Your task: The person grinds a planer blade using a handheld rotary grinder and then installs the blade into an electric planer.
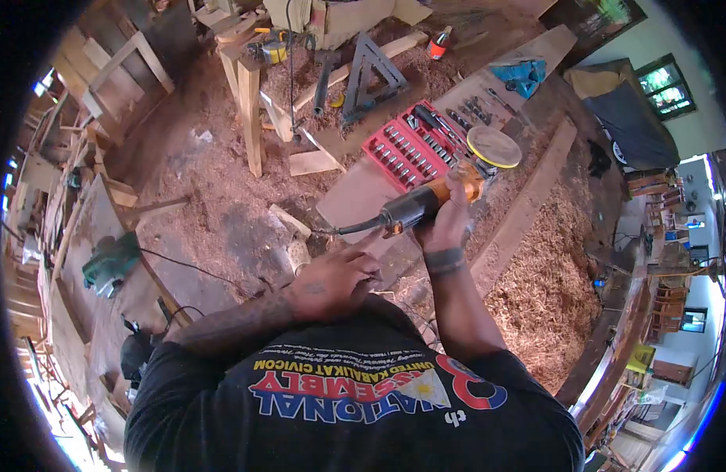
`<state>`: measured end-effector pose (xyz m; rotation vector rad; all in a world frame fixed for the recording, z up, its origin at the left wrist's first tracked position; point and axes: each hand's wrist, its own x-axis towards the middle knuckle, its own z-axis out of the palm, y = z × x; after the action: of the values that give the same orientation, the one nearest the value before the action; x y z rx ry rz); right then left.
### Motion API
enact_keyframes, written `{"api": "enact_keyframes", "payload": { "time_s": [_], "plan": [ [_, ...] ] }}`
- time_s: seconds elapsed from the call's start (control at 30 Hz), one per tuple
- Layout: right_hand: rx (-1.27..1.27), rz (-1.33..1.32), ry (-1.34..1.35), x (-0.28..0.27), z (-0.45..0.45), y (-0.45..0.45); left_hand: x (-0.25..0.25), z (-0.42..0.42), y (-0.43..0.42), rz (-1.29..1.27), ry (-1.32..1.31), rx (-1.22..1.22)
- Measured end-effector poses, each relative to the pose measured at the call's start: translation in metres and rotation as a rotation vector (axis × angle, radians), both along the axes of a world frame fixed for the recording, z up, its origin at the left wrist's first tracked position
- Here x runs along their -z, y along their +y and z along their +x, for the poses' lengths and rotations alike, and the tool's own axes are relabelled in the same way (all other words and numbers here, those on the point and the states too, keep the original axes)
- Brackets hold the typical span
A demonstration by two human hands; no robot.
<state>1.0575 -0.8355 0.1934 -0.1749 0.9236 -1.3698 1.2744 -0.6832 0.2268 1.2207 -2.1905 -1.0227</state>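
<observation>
Right hand (448,220) closed around orange-and-black power tool (414,207); left hand (327,285) curled, contents indeterminable. Shirt (221,413) legend: "8th NATIONAL ASSEMBLY", "UNITED KABALIKAT CIVICOM". Tool: corded black rear, orange front, round yellow-rimmed disc (491,146). Beyond: red socket set (406,149); red-labelled bottle (439,44), print illegible.

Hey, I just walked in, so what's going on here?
A person's right hand holds an orange-and-black power tool fitted with a round disc. The left hand is curled by the black shirt; whether it holds anything is unclear. Beyond the tool, an open red socket set lies on a long board, with wood shavings lying about.
</observation>
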Motion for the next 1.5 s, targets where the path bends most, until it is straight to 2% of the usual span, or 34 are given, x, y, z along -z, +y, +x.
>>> {"api": "enact_keyframes", "payload": {
  "time_s": [0.2,0.3,0.47,0.6,0.7,0.77,0.8,0.87,0.93,1.07,1.17,1.27,1.37,1.4,1.5],
  "plan": [
    [0.006,0.094,0.144,0.032,-0.028,-0.001,0.015,-0.051,0.011,-0.416,-0.569,0.117],
    [0.001,0.073,0.14,0.043,-0.042,0.003,0.029,-0.075,0.016,-0.634,-0.739,0.047],
    [0.024,0.111,0.174,0.043,-0.057,0.005,0.034,-0.083,0.015,-0.372,-0.705,0.175],
    [-0.075,0.086,0.248,0.068,-0.096,-0.001,0.001,-0.062,0.006,-0.069,-0.424,0.199],
    [-0.076,0.079,0.362,0.08,-0.123,0.006,0.001,-0.019,-0.007,0.28,-0.124,0.016],
    [-0.053,0.042,0.473,0.1,-0.145,0.014,0.053,0.01,-0.005,0.183,-0.016,-0.24],
    [-0.102,0.03,0.51,0.072,-0.141,0.027,0.08,0.018,-0.007,0.276,0.098,-0.368],
    [-0.163,0.006,0.604,0.081,-0.159,0.032,0.128,0.028,-0.015,0.385,0.242,-0.507],
    [-0.207,-0.047,0.698,0.069,-0.157,0.042,0.158,0.036,-0.02,0.431,0.301,-0.527],
    [-0.379,-0.096,0.666,0.068,-0.173,0.046,0.19,0.024,-0.032,0.609,0.431,-0.572],
    [-0.493,-0.134,0.746,0.072,-0.175,0.046,0.183,0.022,-0.036,0.757,0.361,-0.552],
    [-0.657,-0.124,0.725,0.064,-0.169,0.047,0.167,0.02,-0.038,0.761,0.17,-0.641],
    [-0.766,-0.111,0.828,0.055,-0.151,0.05,0.199,0.023,-0.029,0.606,0.238,-0.71],
    [-0.76,-0.218,0.956,0.053,-0.143,0.051,0.202,0.023,-0.027,0.624,0.311,-0.749],
    [-0.865,-0.101,0.949,0.056,-0.131,0.05,0.214,0.023,-0.018,0.684,0.499,-0.838]
  ]
}}
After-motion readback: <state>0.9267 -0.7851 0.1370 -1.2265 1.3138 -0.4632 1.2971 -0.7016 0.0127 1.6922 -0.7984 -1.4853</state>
